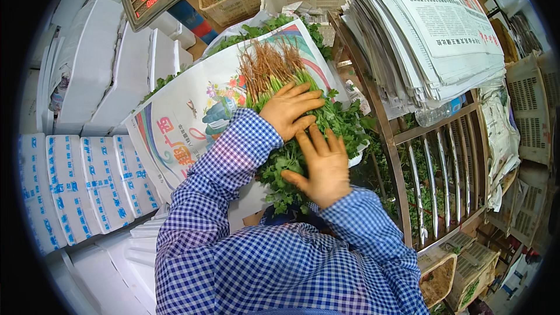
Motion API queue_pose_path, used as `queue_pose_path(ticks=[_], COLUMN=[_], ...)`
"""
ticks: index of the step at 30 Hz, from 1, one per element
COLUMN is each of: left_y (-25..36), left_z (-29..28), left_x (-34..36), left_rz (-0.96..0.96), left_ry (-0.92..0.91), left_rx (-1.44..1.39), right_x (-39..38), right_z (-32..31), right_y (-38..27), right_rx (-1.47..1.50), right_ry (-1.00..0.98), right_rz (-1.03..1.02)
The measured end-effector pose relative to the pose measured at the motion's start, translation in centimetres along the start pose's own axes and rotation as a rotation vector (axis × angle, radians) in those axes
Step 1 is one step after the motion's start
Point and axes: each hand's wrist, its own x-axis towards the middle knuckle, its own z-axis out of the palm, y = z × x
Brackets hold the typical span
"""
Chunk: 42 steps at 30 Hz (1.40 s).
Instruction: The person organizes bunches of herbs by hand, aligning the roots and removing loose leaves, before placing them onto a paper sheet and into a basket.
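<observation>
Across the printed paper sheet (186, 96), resting the left hand (291, 109) palm down on the bunch of leafy greens (281, 164), stretching its fingers to the right, just below the brown roots (271, 64). Nearer the body, just beside it, holding the right hand (324, 166) over the leaves, fanning the fingers apart and sending the thumb off to the left. Clamping on nothing, by the look of it: bridging the bunch from above with two spread hands, curling neither into a fist nor a pinch. No telling, under those palms, how firmly pressing or whether trapping any stems.

Locating the greens: lying on the sheet right beneath both hands, pointing root end away from the body, spilling leaves toward the near side and out to the right, over toward the metal rack (403, 189) and the stack of newspapers (431, 35).

Judging the step: probably patting down and gathering the bunch, bringing loose leaves into line with the stems. Calling next, most likely, for cupping both hands inward round the stray leaves, pressing lightly and evenly, going easy on the tender tops, and not knocking the roots out of their rough alignment.
</observation>
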Motion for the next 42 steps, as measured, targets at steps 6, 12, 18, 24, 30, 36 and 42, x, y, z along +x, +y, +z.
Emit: queue_pose_path(ticks=[6, 12, 18, 24, 30, 36, 42], left_y=[-1.4, -4.0, -4.0, -4.1, -4.3, -4.8, -4.8], left_z=[-4.1, -3.9, -3.8, -3.1, -2.9, -2.4, -1.9], left_x=[-1.9, -2.5, -2.6, -1.2, -1.0, -1.7, -1.0], left_rz=[-0.553, -0.304, -0.393, -0.525, -0.502, -0.442, -0.411], left_ry=[0.531, 0.334, 0.255, 0.330, 0.279, 0.385, 0.396], left_rx=[-0.315, 0.167, -0.031, 0.141, 0.239, 0.193, 0.188], right_x=[-1.0, -0.7, 0.0, 0.1, -0.6, 2.6, 12.3], right_z=[3.3, 2.4, 0.1, 0.0, -3.7, -6.8, 0.8], right_y=[0.1, -0.5, 0.0, 0.4, 1.7, 1.1, 2.0], right_rx=[-0.088, -0.068, 0.039, 0.083, 0.185, 0.344, 0.168], right_ry=[-0.043, -0.017, 0.039, 0.037, -0.007, 0.446, 0.213], right_rz=[0.007, 0.020, 0.033, 0.023, -0.014, -0.148, 0.119])
